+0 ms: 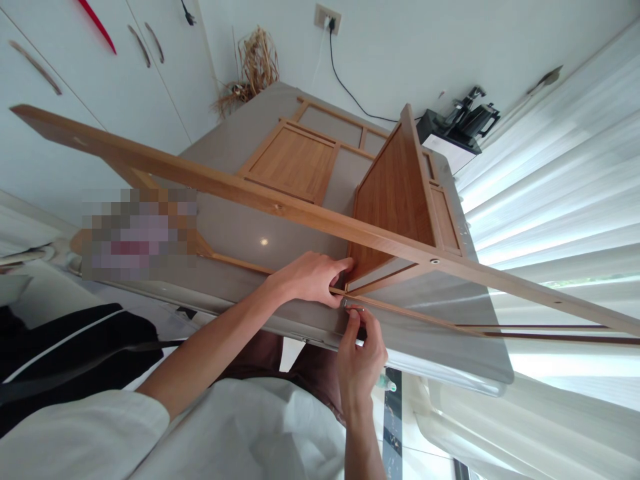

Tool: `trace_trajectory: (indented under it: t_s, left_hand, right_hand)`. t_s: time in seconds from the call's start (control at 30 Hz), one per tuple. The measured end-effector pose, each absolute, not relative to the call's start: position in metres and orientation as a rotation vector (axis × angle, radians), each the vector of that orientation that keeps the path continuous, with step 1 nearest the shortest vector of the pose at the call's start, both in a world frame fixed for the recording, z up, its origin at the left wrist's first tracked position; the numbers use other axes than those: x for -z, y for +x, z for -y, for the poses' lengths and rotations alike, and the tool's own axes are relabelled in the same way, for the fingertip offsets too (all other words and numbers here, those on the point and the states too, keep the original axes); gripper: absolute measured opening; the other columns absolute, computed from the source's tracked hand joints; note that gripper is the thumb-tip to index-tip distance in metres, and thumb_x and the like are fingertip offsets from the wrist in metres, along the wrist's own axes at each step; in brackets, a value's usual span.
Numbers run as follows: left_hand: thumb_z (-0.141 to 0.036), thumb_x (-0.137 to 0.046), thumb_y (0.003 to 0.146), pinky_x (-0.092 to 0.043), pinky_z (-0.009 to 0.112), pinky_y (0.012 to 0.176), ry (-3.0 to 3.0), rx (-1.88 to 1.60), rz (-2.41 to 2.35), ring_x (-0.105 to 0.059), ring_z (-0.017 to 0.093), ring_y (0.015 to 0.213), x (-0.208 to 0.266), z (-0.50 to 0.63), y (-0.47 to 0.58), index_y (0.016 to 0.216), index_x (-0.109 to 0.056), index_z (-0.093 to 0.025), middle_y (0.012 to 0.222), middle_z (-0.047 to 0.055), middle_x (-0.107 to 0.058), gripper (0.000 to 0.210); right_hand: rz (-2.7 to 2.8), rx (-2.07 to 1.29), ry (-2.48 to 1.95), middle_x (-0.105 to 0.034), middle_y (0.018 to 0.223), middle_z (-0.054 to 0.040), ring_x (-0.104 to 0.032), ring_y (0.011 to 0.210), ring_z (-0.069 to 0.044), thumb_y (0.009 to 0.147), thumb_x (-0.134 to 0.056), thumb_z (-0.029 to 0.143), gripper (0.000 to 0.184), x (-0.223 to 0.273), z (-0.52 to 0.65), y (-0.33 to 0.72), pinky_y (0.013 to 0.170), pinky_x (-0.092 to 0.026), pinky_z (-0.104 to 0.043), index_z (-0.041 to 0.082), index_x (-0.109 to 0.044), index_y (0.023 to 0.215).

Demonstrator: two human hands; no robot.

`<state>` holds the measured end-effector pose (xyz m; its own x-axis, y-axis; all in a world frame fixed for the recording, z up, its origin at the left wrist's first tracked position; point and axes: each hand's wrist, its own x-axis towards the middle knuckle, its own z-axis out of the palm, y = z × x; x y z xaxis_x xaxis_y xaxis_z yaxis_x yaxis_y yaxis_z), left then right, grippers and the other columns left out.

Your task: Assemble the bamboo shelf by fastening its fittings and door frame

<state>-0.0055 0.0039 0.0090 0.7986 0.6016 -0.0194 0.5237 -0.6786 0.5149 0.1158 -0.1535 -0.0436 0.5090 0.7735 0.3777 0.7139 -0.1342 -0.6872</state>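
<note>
My left hand (pixel 311 277) is wrapped round a slim wooden rail at the near side of a half-built wooden frame. Its fingers press close to the foot of an upright wooden panel (pixel 395 190). Just to the right, my right hand (pixel 363 353) pinches a small, thin metal hex key (pixel 356 309) between thumb and fingertips. The key's end meets the near face of the rail, below the panel's corner; any screw there is too small to make out. A long wooden bar (pixel 280 203) of the same frame slants across above both hands.
The frame rests on a grey table (pixel 235 233). More wooden panels (pixel 295 160) lie at the back. A black appliance (pixel 473 120) stands on a white box at the far right corner. Dried plants (pixel 257 57) and white cabinets (pixel 150 87) are behind. Part of the left side is blurred out.
</note>
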Motion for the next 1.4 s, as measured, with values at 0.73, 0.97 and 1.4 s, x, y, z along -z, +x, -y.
trace_trajectory:
  t_s: [0.73,0.97,1.4]
  left_hand:
    - [-0.046,-0.068,0.074,-0.033,0.03,0.054,2.488,-0.27,-0.797,-0.068,0.02,0.067,-0.006,-0.005,-0.007,0.099,-0.051,-0.027,0.079,-0.006,-0.073,0.035]
    - [-0.046,-0.068,0.074,-0.035,0.03,0.055,2.482,-0.255,-0.815,-0.069,0.02,0.068,-0.006,-0.004,-0.006,0.101,-0.053,-0.028,0.08,-0.006,-0.073,0.037]
    - [-0.045,-0.068,0.074,-0.035,0.03,0.055,2.482,-0.251,-0.819,-0.069,0.02,0.068,-0.008,-0.004,-0.007,0.1,-0.052,-0.027,0.079,-0.006,-0.073,0.036]
  right_hand:
    - [1.504,0.148,-1.746,-0.071,0.101,-0.0068,-0.064,0.095,-0.017,0.1,-0.054,0.014,0.019,0.053,0.154,0.113,0.088,-0.052,-0.032,0.019,-0.066,0.113]
    - [1.438,0.132,-1.791,-0.071,0.099,-0.006,-0.065,0.093,-0.017,0.1,-0.055,0.019,0.016,0.052,0.154,0.115,0.085,-0.051,-0.03,0.019,-0.067,0.111]
    - [1.439,0.161,-1.798,-0.072,0.099,-0.0057,-0.065,0.093,-0.016,0.1,-0.056,0.019,0.016,0.053,0.153,0.115,0.085,-0.052,-0.029,0.02,-0.067,0.111]
